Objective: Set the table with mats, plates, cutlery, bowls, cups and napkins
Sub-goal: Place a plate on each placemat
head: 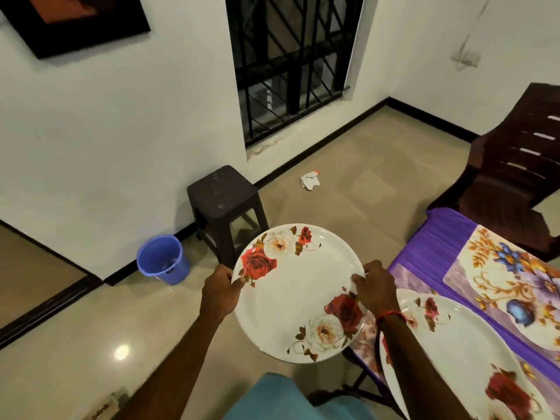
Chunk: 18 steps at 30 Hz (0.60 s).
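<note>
I hold a white plate with red and cream roses [298,291] in the air over the floor, left of the table. My left hand [220,291] grips its left rim and my right hand [374,287] pinches its right rim. A second plate with the same roses [457,353] lies on a floral mat at the table's near corner, partly hidden by my right forearm. Another floral mat [509,277] with blue and orange flowers lies farther along the purple tablecloth [436,247].
A dark plastic stool [225,204] stands by the wall ahead, with a blue bucket [163,259] to its left. A brown chair [515,165] stands at the table's far end. A scrap of white litter [309,180] lies on the tiled floor.
</note>
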Each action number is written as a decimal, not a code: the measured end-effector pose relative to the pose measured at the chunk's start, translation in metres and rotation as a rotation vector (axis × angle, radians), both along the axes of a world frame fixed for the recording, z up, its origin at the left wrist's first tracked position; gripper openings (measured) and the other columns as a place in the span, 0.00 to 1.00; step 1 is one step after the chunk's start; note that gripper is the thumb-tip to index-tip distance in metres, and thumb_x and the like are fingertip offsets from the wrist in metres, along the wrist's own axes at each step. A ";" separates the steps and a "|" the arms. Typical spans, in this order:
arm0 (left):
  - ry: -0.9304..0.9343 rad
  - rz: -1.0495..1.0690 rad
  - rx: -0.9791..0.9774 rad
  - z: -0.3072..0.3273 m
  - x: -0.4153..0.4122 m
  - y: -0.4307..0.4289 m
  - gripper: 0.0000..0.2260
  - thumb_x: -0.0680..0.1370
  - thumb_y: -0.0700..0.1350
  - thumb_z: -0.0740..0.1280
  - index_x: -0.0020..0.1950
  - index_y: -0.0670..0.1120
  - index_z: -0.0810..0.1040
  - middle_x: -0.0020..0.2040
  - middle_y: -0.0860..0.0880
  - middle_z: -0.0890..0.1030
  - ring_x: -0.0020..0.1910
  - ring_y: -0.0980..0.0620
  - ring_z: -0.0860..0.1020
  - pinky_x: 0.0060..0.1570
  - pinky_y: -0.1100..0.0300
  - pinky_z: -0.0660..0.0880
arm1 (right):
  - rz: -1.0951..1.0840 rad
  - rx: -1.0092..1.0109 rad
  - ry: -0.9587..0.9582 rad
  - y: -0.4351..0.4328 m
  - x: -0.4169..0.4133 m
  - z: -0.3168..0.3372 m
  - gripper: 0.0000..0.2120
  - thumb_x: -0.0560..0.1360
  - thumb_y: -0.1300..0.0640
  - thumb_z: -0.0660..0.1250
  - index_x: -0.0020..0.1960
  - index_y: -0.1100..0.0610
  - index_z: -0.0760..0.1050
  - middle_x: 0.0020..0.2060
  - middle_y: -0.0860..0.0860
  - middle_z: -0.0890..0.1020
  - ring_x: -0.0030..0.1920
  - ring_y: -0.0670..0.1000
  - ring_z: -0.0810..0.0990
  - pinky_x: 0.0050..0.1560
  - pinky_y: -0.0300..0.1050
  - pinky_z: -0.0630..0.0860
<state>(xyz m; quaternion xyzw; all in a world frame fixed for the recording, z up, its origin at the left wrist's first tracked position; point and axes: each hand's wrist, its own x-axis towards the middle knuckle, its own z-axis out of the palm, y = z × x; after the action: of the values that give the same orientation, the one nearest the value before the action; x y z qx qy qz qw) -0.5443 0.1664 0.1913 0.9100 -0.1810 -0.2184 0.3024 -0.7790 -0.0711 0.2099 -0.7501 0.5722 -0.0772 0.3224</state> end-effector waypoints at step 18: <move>0.130 0.000 0.009 -0.033 0.135 -0.078 0.17 0.75 0.58 0.75 0.50 0.46 0.77 0.41 0.50 0.83 0.39 0.52 0.83 0.46 0.51 0.84 | -0.123 0.179 -0.030 -0.085 0.119 -0.025 0.15 0.70 0.53 0.78 0.47 0.55 0.74 0.44 0.54 0.81 0.45 0.56 0.80 0.50 0.52 0.79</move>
<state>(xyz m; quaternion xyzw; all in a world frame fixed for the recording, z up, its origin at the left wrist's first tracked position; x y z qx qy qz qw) -0.4090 0.0880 0.1586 0.8952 -0.1599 -0.2778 0.3096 -0.6597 -0.1557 0.1853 -0.6806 0.6168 -0.0564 0.3913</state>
